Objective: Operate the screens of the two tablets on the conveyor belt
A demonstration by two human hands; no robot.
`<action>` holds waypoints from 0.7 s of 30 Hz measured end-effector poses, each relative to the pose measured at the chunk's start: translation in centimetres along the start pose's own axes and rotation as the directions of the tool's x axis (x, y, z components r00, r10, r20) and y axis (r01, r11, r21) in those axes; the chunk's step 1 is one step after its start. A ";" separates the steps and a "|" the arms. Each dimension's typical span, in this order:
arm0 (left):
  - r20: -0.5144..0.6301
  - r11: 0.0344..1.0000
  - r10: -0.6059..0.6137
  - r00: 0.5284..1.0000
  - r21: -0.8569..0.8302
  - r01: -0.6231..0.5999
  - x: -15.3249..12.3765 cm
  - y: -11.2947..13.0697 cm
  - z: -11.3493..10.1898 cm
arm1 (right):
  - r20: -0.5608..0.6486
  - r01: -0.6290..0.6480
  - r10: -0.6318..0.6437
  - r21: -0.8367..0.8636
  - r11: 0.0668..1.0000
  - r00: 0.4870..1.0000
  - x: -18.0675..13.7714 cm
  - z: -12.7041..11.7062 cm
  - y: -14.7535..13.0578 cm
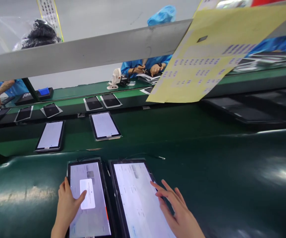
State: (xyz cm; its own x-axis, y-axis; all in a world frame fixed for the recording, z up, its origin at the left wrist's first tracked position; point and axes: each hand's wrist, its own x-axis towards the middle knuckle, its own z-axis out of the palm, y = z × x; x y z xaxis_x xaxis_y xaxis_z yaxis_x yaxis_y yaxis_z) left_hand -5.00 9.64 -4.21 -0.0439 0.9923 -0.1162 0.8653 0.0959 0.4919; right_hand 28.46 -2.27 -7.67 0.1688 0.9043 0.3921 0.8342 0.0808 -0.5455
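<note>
Two lit tablets lie side by side on the green bench in front of me. The left tablet [90,221] shows a greyed screen with a white pop-up box. My left hand [67,203] rests at its left edge, thumb stretched over the pop-up and fingers along the bezel. Whether the thumb touches the glass I cannot tell. On the right tablet [135,198] a pale page is lit. Over its right side is my right hand [174,210], fingers spread and holding nothing, the index fingertip near the screen's edge. The lower ends of both tablets are cut off by the frame.
Beyond the bench edge, two more lit tablets, a left one [50,135] and a right one [105,125], lie on a green strip. Dark tablets on white sheets line the back. A yellow paper [207,62] hangs from a grey beam [95,46]. Blue-sleeved people work opposite, near a small fan [115,78].
</note>
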 end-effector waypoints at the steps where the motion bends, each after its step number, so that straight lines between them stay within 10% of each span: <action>1: -0.004 1.000 0.002 1.000 0.013 -0.002 0.0 0.1 0.0 | -0.002 -0.004 0.004 0.001 1.000 1.000 0.0 0.0 0.0; 21: 0.100 0.991 -0.056 0.993 -0.112 0.067 0.2 -0.8 -0.6 | 0.022 -0.032 0.031 0.058 0.998 0.999 -0.1 0.3 -0.4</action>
State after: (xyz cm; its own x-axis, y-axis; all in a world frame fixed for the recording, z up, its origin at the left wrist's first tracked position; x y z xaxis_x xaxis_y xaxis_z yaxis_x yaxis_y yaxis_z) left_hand -6.03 9.85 -4.11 -0.0417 0.9725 -0.2290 0.7991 0.1700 0.5766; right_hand 27.92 -2.26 -7.73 0.1829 0.9153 0.3588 0.7962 0.0762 -0.6002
